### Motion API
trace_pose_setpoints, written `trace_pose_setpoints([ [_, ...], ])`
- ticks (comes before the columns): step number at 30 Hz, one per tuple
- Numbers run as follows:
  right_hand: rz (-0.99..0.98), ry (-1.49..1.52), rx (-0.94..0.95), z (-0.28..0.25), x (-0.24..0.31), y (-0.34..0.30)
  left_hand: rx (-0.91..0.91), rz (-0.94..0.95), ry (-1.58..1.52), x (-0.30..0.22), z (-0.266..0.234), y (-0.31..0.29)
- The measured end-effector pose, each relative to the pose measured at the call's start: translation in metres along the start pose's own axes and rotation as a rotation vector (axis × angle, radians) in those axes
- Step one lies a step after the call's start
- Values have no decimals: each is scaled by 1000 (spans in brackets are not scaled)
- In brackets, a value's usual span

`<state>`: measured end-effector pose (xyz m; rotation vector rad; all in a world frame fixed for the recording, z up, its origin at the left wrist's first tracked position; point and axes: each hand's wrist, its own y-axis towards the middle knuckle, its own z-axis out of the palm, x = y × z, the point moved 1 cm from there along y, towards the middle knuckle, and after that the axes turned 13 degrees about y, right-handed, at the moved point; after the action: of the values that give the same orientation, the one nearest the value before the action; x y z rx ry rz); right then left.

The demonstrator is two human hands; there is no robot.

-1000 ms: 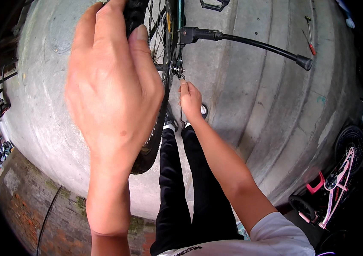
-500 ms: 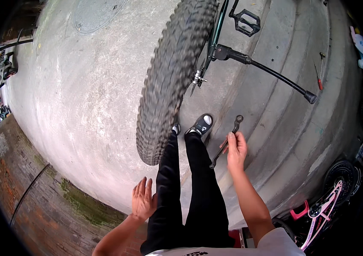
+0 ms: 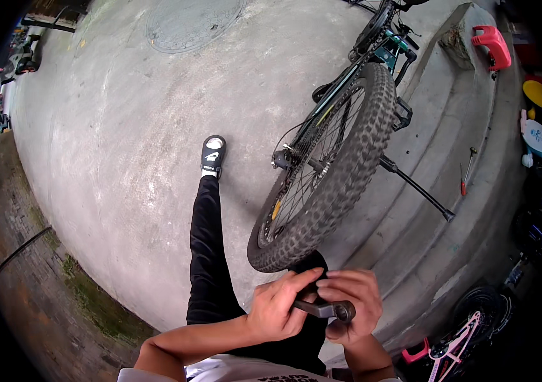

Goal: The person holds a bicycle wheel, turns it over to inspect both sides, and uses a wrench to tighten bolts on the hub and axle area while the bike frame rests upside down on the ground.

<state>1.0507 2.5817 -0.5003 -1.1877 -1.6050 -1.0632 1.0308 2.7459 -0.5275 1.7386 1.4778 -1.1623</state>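
My two hands meet low in the middle, just below the bicycle's rear tyre [image 3: 347,207]. A dark metal ring wrench [image 3: 322,310] lies between them, one ringed end showing. The fingers of my left hand [image 3: 277,309] close round its handle. My right hand [image 3: 357,299] curls about the ringed end, its fingertips close to the left ones. The far part of the wrench is hidden by my left hand. The bicycle, with its dark green frame [image 3: 334,95], leans on a black kickstand [image 3: 417,188].
A screwdriver with a red handle [image 3: 464,188] and a thin hammer-like tool [image 3: 471,162] lie on the curved concrete steps [image 3: 436,235] at right. A pink stool [image 3: 492,48] stands far right. Beyond my right arm is a pink bike [image 3: 458,344]. A manhole cover [image 3: 194,25] lies at the back.
My left hand has come up from beside my leg to the wrench, and my right hand has brought it inward and down. I have shifted to the bicycle's left side; its wheel now appears farther right.
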Motion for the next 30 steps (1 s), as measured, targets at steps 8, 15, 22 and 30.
trace_pose_setpoints([
  [8, 568, -53, -677, 54, -31, 71, 85, -398, -63, 180, -54, 97],
  [15, 460, -217, -831, 133, -63, -30, 308, -500, 301, 302, -38, 137],
  [22, 510, -248, -859, 141, -56, -13, 341, -627, 121, 319, 19, 130],
  [30, 564, -263, -903, 130, -52, 7, 235, -678, -240, 316, 66, 167],
])
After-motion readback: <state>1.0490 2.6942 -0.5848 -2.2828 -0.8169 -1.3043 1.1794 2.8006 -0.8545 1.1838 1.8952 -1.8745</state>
